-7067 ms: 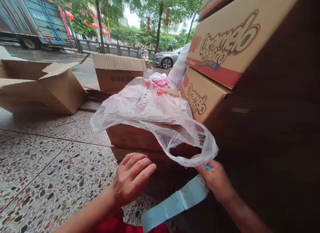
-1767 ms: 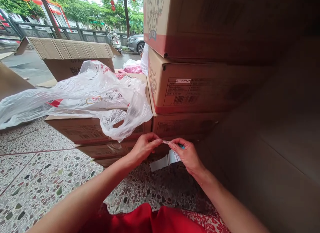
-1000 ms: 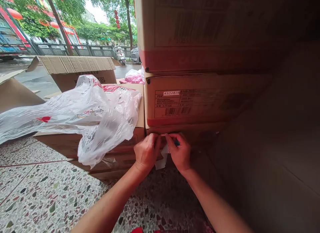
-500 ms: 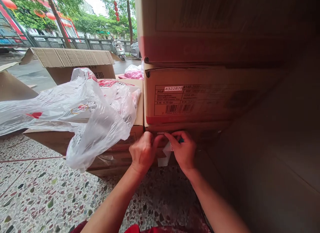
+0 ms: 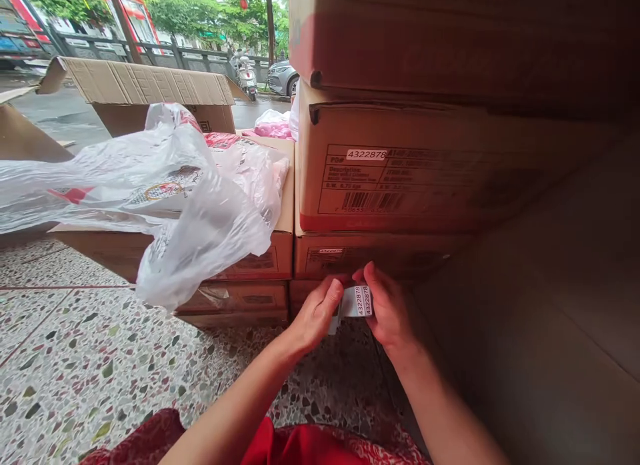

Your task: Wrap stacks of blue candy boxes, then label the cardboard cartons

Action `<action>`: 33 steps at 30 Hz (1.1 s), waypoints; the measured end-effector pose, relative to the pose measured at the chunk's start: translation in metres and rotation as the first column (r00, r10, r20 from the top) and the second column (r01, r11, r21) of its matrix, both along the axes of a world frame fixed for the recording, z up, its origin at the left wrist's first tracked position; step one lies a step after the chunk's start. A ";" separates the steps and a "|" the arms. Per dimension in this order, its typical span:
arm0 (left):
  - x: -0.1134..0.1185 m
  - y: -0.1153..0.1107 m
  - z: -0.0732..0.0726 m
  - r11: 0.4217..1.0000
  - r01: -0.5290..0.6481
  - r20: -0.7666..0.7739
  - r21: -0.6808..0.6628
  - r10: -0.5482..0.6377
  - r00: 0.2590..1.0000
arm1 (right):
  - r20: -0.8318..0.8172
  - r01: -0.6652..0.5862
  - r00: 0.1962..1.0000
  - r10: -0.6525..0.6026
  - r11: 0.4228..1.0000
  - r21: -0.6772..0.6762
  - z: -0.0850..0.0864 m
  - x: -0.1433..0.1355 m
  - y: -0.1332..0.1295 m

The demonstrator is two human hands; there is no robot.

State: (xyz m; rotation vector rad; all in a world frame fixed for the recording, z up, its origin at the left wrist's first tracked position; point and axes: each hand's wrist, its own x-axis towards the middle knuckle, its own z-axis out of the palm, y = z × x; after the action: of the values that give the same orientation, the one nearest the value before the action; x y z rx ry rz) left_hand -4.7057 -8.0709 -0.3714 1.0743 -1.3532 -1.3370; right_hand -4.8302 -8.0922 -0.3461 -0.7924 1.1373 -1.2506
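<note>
Holding a label strip (image 5: 358,301) low before stacked cartons (image 5: 400,172); clamped at its printed end in the closed fingers (image 5: 380,295) of the right hand (image 5: 393,315), touching the curled left hand (image 5: 311,317), impossible to tell whether gripped there. Above a speckled floor (image 5: 75,365), beside a plastic bag (image 5: 210,235), facing a street (image 5: 75,122).

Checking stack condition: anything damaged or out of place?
Crumpled, the bag overhangs the near edge of the box beneath. The barcode box has a dark gap at its top left corner: possibly torn, or just a flap opening. No spill visible.
</note>
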 end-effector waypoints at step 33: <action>-0.010 0.002 -0.016 0.965 0.017 0.090 0.262 -0.042 0.995 | -0.224 0.145 0.960 -0.168 0.983 -0.115 -0.054 -0.007 0.015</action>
State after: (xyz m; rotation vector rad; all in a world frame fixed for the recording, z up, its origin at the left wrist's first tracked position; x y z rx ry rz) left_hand -4.7157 -8.0692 -0.3874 1.3130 -1.2895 -1.5344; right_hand -4.8369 -8.0770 -0.4004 -0.9567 1.3572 -1.3797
